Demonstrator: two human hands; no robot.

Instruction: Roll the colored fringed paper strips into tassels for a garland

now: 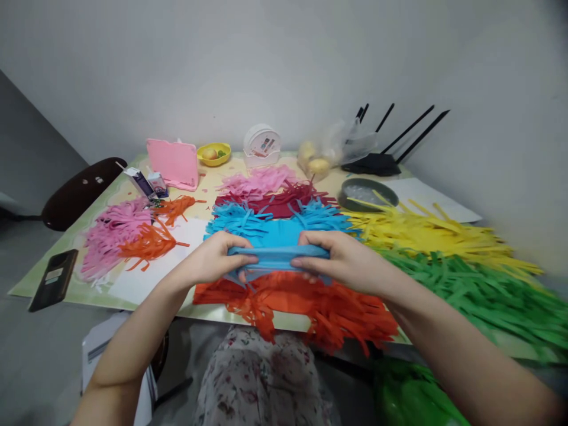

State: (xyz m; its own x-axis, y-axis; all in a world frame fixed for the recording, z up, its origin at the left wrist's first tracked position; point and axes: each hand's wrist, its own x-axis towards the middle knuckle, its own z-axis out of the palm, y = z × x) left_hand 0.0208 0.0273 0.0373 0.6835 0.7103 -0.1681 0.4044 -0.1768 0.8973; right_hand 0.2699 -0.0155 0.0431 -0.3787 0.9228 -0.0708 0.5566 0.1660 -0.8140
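Between my two hands stretches a folded strip of blue tissue paper (pixel 274 255). My left hand (pixel 226 255) pinches its left part with the thumb on top, and my right hand (pixel 322 254) grips its right part the same way. Just beyond lies a blue sheet with fringed ends (pixel 279 231). Orange fringed paper (pixel 284 293) spreads under and in front of my hands, hanging over the table's near edge. Dark red fringed paper (pixel 279 201) and pink fringed paper (pixel 261 180) lie farther back.
Yellow (pixel 426 234) and green fringes (pixel 470 290) cover the table's right side, near a round grey-green dish (pixel 368 195) and a black router (pixel 371 164). At left are pink (pixel 115 234) and orange tassels (pixel 148 241), a phone (pixel 54 279), drink cartons (pixel 141 182) and a pink tablet case (pixel 173 164).
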